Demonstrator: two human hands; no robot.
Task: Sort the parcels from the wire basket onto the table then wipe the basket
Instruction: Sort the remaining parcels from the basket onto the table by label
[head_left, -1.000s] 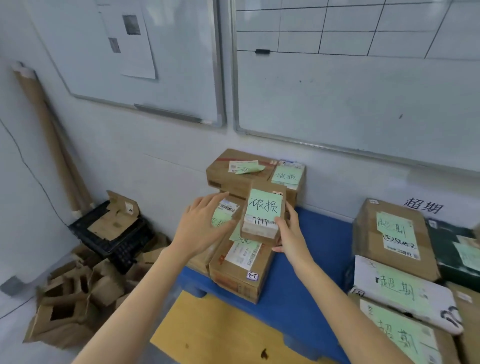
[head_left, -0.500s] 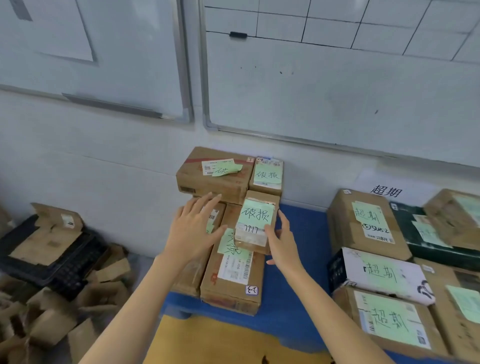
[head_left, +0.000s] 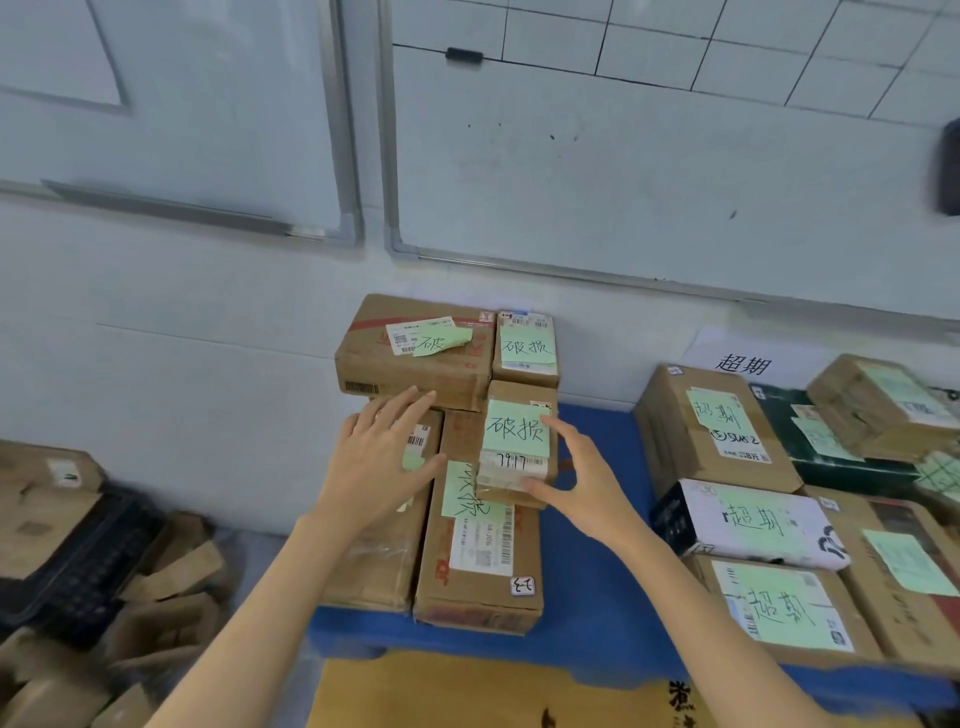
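Blue table (head_left: 592, 618) along the wall, and a strip of bare blue shows between the right-hand parcels (head_left: 717, 431) and the left-hand stack (head_left: 478, 571), whose front cartons sit right at the table's near edge. Atop that stack lies the small parcel (head_left: 517, 441), right hand (head_left: 582, 483) cupped round its right edge, thumb at the near corner. Left hand (head_left: 379, 457) is spread flat, fingers straight, over the leftmost carton (head_left: 384, 561).

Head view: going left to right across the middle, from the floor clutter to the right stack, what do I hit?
black crate → left hand → small box with the green note → right hand → white parcel
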